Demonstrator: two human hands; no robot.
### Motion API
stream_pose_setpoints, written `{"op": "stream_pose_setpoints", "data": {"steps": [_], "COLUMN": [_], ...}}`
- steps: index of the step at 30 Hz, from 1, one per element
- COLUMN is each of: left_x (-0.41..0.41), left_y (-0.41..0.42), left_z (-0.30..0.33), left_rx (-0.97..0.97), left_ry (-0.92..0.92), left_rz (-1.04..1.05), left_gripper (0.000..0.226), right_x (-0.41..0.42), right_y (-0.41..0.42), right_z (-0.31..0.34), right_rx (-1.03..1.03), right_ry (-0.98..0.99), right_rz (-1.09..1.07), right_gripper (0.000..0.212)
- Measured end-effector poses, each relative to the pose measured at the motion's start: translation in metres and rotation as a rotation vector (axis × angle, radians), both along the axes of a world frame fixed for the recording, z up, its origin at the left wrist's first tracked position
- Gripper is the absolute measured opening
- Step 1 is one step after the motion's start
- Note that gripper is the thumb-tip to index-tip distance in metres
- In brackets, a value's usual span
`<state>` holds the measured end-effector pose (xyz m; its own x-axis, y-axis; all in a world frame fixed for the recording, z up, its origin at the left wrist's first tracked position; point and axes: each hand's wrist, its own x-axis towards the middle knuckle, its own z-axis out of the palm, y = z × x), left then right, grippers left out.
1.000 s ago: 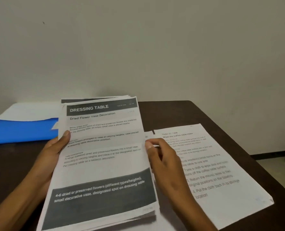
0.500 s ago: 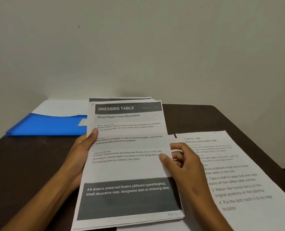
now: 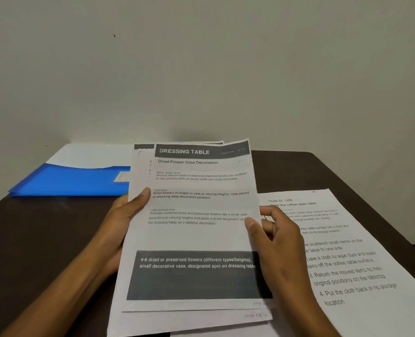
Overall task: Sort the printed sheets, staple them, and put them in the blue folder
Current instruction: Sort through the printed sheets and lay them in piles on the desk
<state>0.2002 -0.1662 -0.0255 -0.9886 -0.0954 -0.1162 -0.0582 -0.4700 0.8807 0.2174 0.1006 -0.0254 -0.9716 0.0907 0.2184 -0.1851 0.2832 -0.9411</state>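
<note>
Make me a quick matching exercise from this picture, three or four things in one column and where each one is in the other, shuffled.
1. blue folder
2. Dressing Table sheets
3. Task 1206 sheet
4. left hand

A. flat on the table, right side
B. gripping the stack's left edge
C. held up between both hands
D. on the table, far left

Pairs: 1-D, 2-C, 3-A, 4-B

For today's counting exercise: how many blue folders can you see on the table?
1. The blue folder lies at the table's far left, behind the left hand, partly covered by the held sheets; more could be hidden.
</note>
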Motion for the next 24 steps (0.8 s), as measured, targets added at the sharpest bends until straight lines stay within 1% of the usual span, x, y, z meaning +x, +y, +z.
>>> {"op": "stream_pose_setpoints", "data": {"steps": [3,5,8,11,14,16,18,19,21,22,24], "left_x": [-0.002,-0.002,0.01,0.039,0.068,0.084,0.096,0.099,0.106,0.108,0.11], "left_y": [-0.011,-0.029,-0.069,-0.111,-0.145,-0.16,-0.168,-0.171,-0.175,-0.174,-0.171], "left_z": [0.005,0.015,0.035,0.05,0.055,0.057,0.061,0.061,0.059,0.058,0.051], "left_rx": [-0.052,-0.086,-0.078,-0.032,0.043,0.097,0.168,0.184,0.127,0.118,0.147], "left_ry": [0.022,0.058,0.127,0.126,0.144,0.182,0.238,0.266,0.286,0.265,0.235], "left_rz": [0.04,0.119,0.371,0.667,0.835,0.88,0.873,0.852,0.874,0.89,0.876], "left_gripper": [0.038,0.039,0.038,0.038,0.038,0.035,0.031,0.032,0.041,0.042,0.036], "right_x": [-0.004,-0.011,-0.018,-0.014,-0.004,0.004,0.013,0.017,0.024,0.027,0.035], "right_y": [-0.002,-0.001,-0.003,-0.02,-0.044,-0.062,-0.081,-0.09,-0.104,-0.109,-0.118], "right_z": [0.002,0.005,0.014,0.018,0.017,0.016,0.012,0.01,0.006,0.005,0.004], "right_rx": [0.036,0.066,0.067,0.117,0.188,0.241,0.272,0.275,0.28,0.291,0.332], "right_ry": [-0.006,0.027,0.026,-0.003,-0.031,-0.014,0.005,0.001,-0.016,-0.022,-0.028], "right_rz": [-0.023,-0.098,-0.174,-0.139,-0.074,-0.046,-0.023,-0.012,0.015,0.028,0.061], "right_gripper": [0.007,0.011,0.014,0.014,0.008,0.009,0.012,0.012,0.01,0.009,0.01]}}
